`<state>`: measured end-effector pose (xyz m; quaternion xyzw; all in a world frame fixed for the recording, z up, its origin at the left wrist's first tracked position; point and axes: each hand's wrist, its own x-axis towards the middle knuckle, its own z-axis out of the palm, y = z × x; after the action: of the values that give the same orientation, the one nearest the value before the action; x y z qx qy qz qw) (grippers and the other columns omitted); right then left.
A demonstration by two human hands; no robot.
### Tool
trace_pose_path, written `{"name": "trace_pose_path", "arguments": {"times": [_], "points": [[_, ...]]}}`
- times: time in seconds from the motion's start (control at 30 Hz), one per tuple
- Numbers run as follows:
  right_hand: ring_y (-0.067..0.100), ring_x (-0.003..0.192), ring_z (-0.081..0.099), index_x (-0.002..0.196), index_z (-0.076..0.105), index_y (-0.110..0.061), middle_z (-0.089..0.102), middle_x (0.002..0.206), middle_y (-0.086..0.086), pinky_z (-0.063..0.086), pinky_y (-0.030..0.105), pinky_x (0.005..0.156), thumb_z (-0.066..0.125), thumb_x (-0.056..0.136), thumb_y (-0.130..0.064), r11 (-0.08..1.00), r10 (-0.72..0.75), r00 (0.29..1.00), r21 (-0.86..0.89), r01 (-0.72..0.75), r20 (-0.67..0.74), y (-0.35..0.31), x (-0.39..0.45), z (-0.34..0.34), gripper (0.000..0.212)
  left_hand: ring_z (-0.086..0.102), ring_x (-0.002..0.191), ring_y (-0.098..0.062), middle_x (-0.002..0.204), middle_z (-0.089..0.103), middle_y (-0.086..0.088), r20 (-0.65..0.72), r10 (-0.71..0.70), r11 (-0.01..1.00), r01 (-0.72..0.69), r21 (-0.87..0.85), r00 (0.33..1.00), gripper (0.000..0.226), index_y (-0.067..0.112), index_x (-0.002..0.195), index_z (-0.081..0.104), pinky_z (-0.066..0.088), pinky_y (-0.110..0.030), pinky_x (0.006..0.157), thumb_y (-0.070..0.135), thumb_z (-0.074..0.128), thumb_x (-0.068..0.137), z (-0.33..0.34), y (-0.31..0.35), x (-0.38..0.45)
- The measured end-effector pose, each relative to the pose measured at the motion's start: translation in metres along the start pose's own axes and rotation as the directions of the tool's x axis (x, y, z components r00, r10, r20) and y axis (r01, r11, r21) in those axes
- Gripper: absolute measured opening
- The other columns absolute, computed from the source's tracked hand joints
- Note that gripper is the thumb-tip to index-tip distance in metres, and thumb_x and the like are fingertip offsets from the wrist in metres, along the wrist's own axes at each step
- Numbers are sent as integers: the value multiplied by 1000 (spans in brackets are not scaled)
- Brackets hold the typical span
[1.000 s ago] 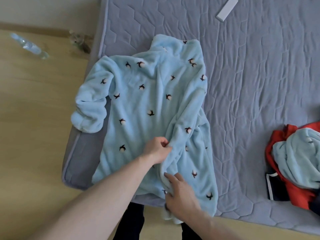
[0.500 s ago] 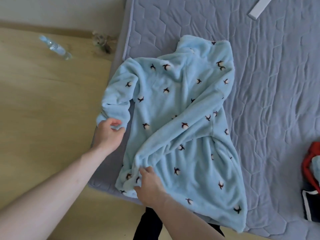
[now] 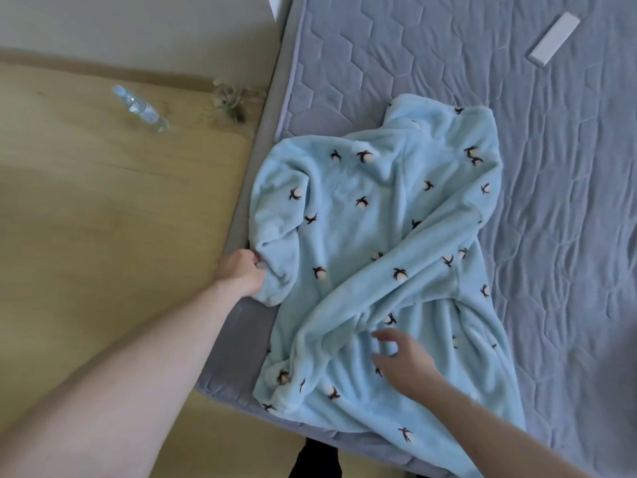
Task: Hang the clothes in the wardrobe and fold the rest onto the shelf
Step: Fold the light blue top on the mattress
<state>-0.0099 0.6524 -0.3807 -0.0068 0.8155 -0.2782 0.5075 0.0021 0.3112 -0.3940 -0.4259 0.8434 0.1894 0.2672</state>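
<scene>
A light blue fleece top [image 3: 372,243] with small dark-and-white motifs lies spread on the corner of a grey quilted bed [image 3: 568,201]. One sleeve is folded diagonally across its body. My left hand [image 3: 241,272] grips the cuff of the other sleeve at the bed's left edge. Over the lower part of the top, my right hand [image 3: 401,362] hovers with fingers loosely spread and holds nothing.
A plastic water bottle [image 3: 141,108] lies on the wooden floor to the left. A small crumpled object [image 3: 229,100] sits by the bed's edge near the wall. A white flat rectangular object [image 3: 554,39] lies on the bed at the far right.
My left hand has closed on the left sleeve cuff. My right hand has let go of the folded sleeve and lifted to the right. The view has shifted left, so the clothes pile is out of frame.
</scene>
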Motion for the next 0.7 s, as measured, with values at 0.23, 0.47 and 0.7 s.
{"name": "trace_pose_path", "arguments": {"times": [0.23, 0.47, 0.7], "points": [[10, 96, 75, 129, 62, -31, 75, 115, -10, 62, 32, 79, 69, 88, -58, 684, -1, 994, 725, -81, 112, -48, -34, -53, 50, 54, 72, -18, 80, 61, 0, -324, 214, 738, -369, -564, 922, 12, 10, 96, 54, 39, -19, 55, 15, 46, 103, -50, 36, -104], [20, 103, 74, 124, 70, -40, 75, 118, 1, 60, 31, 78, 81, 74, -46, 660, -243, 946, 751, 0, 213, -41, -81, -96, 51, 58, 74, 3, 83, 65, 14, 21, 667, 581, -502, -641, 745, 6, 26, 103, 59, 47, -20, 67, 32, 58, 101, 1, 95, -268], [-2, 85, 59, 113, 63, -48, 58, 103, -20, 41, 14, 63, 71, 82, -24, 1000, 4, 948, 3, -3, -318, 85, -104, -92, 40, 60, 96, 2, 107, 60, 23, 156, 521, 788, -403, -466, 839, 16, 36, 105, 64, 46, -21, 80, 36, 64, 89, 85, 83, -256]]}}
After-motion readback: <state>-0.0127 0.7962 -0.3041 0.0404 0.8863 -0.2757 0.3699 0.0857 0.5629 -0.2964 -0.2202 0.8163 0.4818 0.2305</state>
